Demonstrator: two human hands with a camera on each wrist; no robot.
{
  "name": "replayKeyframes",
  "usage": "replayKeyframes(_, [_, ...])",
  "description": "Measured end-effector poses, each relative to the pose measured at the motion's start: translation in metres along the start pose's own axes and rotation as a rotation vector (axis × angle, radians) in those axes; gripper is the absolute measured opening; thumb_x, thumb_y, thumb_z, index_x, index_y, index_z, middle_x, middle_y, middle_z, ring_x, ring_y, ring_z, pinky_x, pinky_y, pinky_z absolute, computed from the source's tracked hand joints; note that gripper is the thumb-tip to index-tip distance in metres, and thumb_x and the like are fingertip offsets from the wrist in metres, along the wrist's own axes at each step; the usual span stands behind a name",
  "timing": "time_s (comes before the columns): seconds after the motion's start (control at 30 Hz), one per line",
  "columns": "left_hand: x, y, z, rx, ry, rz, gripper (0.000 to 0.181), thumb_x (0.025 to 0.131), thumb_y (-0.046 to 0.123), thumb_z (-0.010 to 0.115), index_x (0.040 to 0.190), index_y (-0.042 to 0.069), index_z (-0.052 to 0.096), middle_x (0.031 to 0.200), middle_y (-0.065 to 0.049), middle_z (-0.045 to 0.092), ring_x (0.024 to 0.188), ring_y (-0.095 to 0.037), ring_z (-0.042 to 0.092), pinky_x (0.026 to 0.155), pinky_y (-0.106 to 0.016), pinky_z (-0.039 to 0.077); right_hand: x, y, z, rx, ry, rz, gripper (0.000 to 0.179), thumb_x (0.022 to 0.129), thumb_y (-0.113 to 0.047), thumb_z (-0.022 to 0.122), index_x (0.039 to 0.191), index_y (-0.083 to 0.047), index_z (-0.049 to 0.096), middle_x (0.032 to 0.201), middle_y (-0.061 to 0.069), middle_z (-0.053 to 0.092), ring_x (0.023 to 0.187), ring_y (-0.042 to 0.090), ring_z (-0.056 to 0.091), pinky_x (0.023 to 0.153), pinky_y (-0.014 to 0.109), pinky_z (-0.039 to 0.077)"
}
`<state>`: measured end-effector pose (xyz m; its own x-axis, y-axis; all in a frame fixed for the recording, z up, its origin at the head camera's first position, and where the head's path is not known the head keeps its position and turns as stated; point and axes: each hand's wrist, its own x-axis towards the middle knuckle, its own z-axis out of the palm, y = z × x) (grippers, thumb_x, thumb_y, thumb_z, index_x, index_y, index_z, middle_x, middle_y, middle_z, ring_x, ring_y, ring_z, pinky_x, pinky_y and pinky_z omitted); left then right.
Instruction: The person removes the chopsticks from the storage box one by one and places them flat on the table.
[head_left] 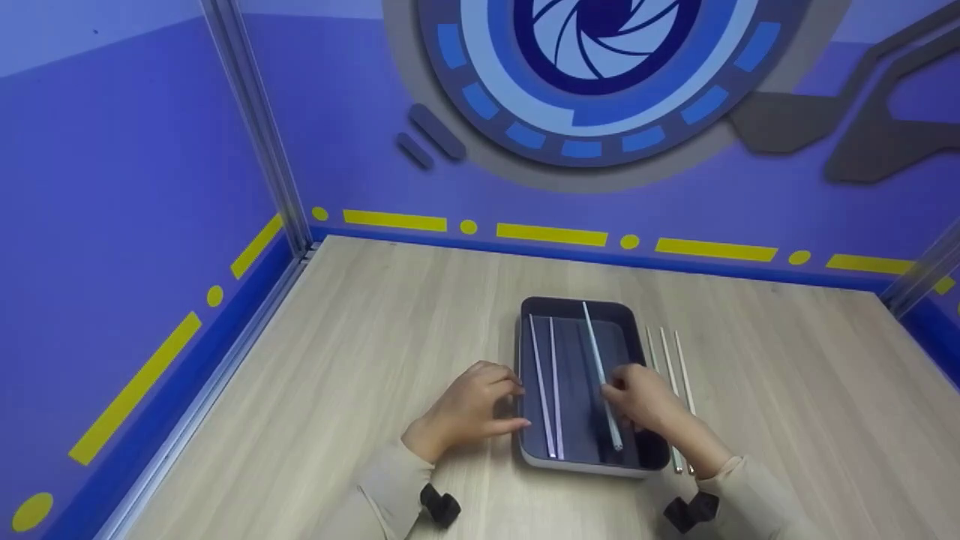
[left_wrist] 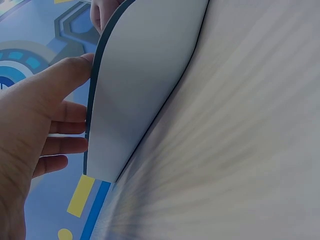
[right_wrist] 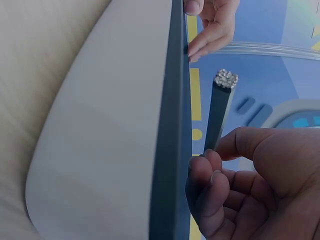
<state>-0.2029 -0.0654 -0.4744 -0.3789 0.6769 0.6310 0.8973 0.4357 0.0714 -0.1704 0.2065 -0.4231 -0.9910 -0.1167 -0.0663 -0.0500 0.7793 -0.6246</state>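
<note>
Over the right half of a dark shallow tray [head_left: 581, 469], my right hand [head_left: 646, 397] pinches a pale green chopstick [head_left: 594, 346] between thumb and fingers. Its silvery, textured end [right_wrist: 226, 79] points toward me. Two purple chopsticks [head_left: 556, 390] lie side by side along the left of the tray. At the tray's left rim, my left hand [head_left: 476, 401] rests with thumb and fingers spread apart, fingertips right at the edge. The left wrist view shows the tray's light grey outer wall [left_wrist: 140, 80] beside those fingers.
Three pale metal chopsticks [head_left: 684, 367] lie on the wood-grain table [head_left: 382, 322] just right of the tray, partly hidden by my right forearm. Blue panels with yellow marks [head_left: 551, 235] enclose the table at the back and left.
</note>
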Motion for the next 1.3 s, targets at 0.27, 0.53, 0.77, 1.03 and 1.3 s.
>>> replayKeyframes(0.27, [0.000,0.000,0.000,0.002,0.003,-0.001,0.036,0.078,0.045,0.074,0.089,0.011,0.070,0.093,0.000,0.067,0.092,-0.015,0.062,0.093,-0.027,0.048,-0.003,0.004,-0.005,-0.015,0.011,-0.037,0.023,0.089,-0.010,0.057,0.068,-0.007,0.050,0.048,0.000,0.052,0.037,0.009,0.049,0.035,0.026,0.045])
replayKeyframes(0.53, [0.001,0.000,0.001,0.012,0.010,0.009,0.036,0.078,0.045,0.074,0.089,0.011,0.070,0.093,0.000,0.067,0.092,-0.015,0.062,0.092,-0.027,0.048,-0.007,0.010,-0.010,-0.004,0.000,-0.021,0.019,0.090,-0.010,0.055,0.071,-0.005,0.052,0.049,0.001,0.053,0.038,0.007,0.048,0.036,0.025,0.045])
replayKeyframes(0.77, [0.001,0.001,0.000,0.009,-0.004,-0.003,0.036,0.078,0.046,0.074,0.090,0.011,0.070,0.094,0.001,0.067,0.094,-0.015,0.062,0.093,-0.027,0.048,-0.010,0.018,-0.015,-0.002,-0.001,-0.020,0.019,0.090,-0.010,0.054,0.072,-0.005,0.053,0.052,0.001,0.053,0.040,0.008,0.049,0.037,0.025,0.046])
replayKeyframes(1.03, [0.000,-0.001,0.002,0.013,0.019,0.020,0.035,0.078,0.043,0.075,0.088,0.010,0.070,0.093,0.000,0.068,0.092,-0.015,0.063,0.092,-0.027,0.049,-0.014,0.021,-0.022,-0.014,0.020,-0.035,0.020,0.090,-0.008,0.054,0.071,-0.005,0.052,0.051,0.001,0.053,0.040,0.009,0.049,0.037,0.024,0.044])
replayKeyframes(1.3, [0.000,-0.002,0.001,0.004,0.012,0.017,0.035,0.077,0.043,0.076,0.088,0.011,0.070,0.092,0.001,0.067,0.092,-0.016,0.063,0.092,-0.027,0.049,-0.016,0.029,-0.031,0.006,0.030,-0.024,0.022,0.090,-0.008,0.053,0.068,-0.006,0.049,0.052,0.001,0.053,0.041,0.010,0.053,0.036,0.024,0.043])
